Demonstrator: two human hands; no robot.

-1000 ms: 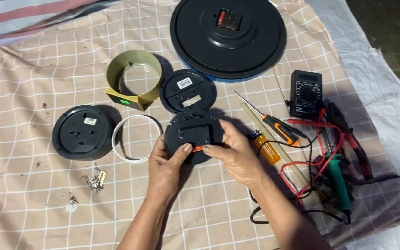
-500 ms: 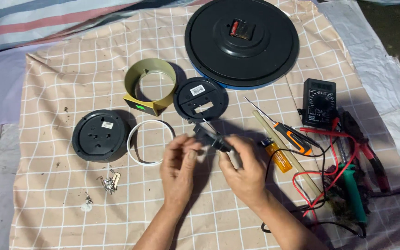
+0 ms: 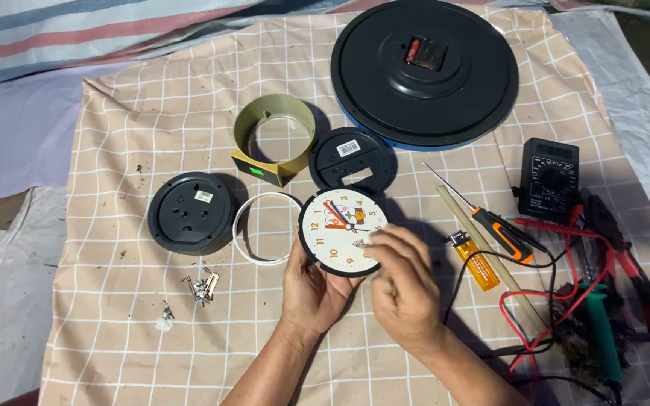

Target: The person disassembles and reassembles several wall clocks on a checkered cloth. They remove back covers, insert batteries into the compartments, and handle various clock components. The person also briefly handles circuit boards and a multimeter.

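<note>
My left hand (image 3: 314,289) holds a small round clock face (image 3: 338,228) from below, dial up, white with orange numerals and red hands. My right hand (image 3: 402,282) rests on its lower right edge, fingertips pinched near the dial's centre. Just left of the dial lies a white ring (image 3: 261,228). Behind it sit a round black back cover (image 3: 351,158) and an olive-green ring housing (image 3: 272,143).
A large black round clock back (image 3: 424,71) lies at the top. A second small black cover (image 3: 191,213) and loose screws (image 3: 201,286) lie left. To the right are an orange-handled screwdriver (image 3: 494,225), an orange lighter (image 3: 477,262), a black multimeter (image 3: 549,179), red and black leads and a green-handled tool (image 3: 602,331).
The small clock part, held black back up a second ago, has been turned over. Its white dial now faces up, and my right fingers have moved onto the dial.
</note>
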